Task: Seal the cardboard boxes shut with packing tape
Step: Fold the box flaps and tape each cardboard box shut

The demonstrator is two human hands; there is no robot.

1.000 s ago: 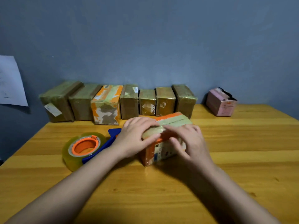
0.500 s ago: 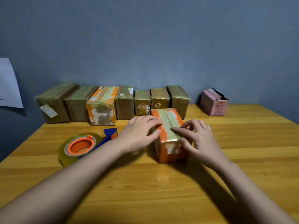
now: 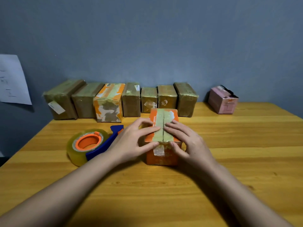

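Both hands lay on a small orange cardboard box (image 3: 163, 138) at the middle of the wooden tabletop (image 3: 246, 161). The left hand (image 3: 132, 141) rested at the box's 9 o'clock side, fingers spread flat over the top flap and thumb against the near face. The right hand (image 3: 188, 141) mirrored it at 3 o'clock, fingers straight and pressing down. The fingertips nearly met at the centre seam, which ran along a pale strip where the orange print was torn away.

At 9 o'clock from the box, just beside the left wrist, lay a tape dispenser (image 3: 98, 145): a blue plastic handle, an orange hub and a thick glossy roll of clear tape.

At 12 o'clock, a row of seven boxes (image 3: 121, 100) stood against the blue-grey wall, rectangular, wrapped in shiny tape. At 2 o'clock sat a pink box (image 3: 221, 100) with a flap lifted; its inside could not be seen. A sheet of paper (image 3: 13, 79) hung on the wall at 10 o'clock.
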